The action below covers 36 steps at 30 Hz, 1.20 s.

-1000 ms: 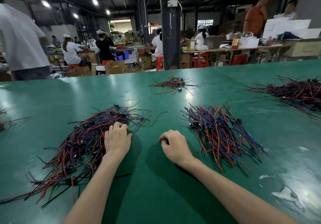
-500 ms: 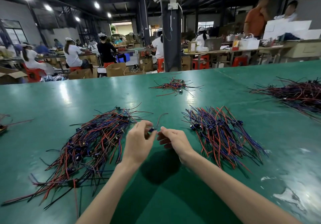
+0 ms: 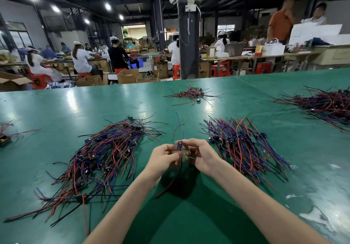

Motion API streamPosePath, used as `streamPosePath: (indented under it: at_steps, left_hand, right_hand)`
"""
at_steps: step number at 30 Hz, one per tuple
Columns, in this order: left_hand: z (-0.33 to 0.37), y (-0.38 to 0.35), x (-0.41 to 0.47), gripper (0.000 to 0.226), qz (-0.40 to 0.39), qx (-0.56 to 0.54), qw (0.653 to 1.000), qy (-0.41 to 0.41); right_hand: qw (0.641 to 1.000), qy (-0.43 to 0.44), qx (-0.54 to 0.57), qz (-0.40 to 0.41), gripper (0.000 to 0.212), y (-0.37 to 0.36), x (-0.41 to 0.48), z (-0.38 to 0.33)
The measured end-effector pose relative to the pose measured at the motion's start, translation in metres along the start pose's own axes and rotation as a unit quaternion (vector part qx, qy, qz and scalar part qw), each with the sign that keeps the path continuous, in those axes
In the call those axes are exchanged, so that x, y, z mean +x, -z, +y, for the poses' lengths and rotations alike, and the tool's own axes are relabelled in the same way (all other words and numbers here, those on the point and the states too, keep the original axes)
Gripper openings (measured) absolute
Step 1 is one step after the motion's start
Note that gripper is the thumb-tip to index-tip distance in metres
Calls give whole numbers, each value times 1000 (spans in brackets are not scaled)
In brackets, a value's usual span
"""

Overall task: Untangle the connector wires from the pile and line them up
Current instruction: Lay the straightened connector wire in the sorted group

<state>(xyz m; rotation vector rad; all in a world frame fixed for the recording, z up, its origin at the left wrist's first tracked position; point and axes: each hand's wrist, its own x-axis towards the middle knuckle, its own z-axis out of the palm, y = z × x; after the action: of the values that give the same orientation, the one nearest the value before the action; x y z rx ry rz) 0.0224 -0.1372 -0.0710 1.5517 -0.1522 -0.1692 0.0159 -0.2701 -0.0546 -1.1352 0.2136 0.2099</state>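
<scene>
A tangled pile of red, blue and black connector wires (image 3: 102, 154) lies on the green table at the left. To the right a more ordered bundle of the same wires (image 3: 244, 145) fans out. Between them my left hand (image 3: 162, 158) and my right hand (image 3: 202, 154) are raised together above the table, both pinching one connector wire (image 3: 179, 146) with a small blue part at its middle. Its thin leads stick up past my fingers, and a red and black tail hangs down to the table below my hands.
A small wire heap (image 3: 191, 94) lies at the far centre and a big dark heap (image 3: 325, 103) at the far right. A few wires (image 3: 7, 132) lie at the left edge. White scuff marks (image 3: 318, 217) show near right. Seated people work behind the table.
My left hand left the tangled pile with one wire and met my right hand in the middle. Both hands have since lifted the wire higher, its leads now pointing up.
</scene>
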Motion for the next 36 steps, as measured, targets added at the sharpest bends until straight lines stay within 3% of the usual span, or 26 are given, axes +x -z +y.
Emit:
streamPosePath:
  at_steps: [6,15,24,36]
  left_hand:
    - [3,0,-4,12,-35,-7,999,27]
    - [6,2,-10,17,-100,-19,993,58]
    - [8,0,-9,15,-79,-46,993,69]
    - [11,0,-10,11,-74,-40,993,78]
  right_hand:
    - [1000,-17,3,-9,25,1,2,1]
    - [999,-27,-23,5,13,6,3,-1]
    - [999,14,-50,8,6,11,4,-3]
    - [994,61,-95,16,13,11,3,-5]
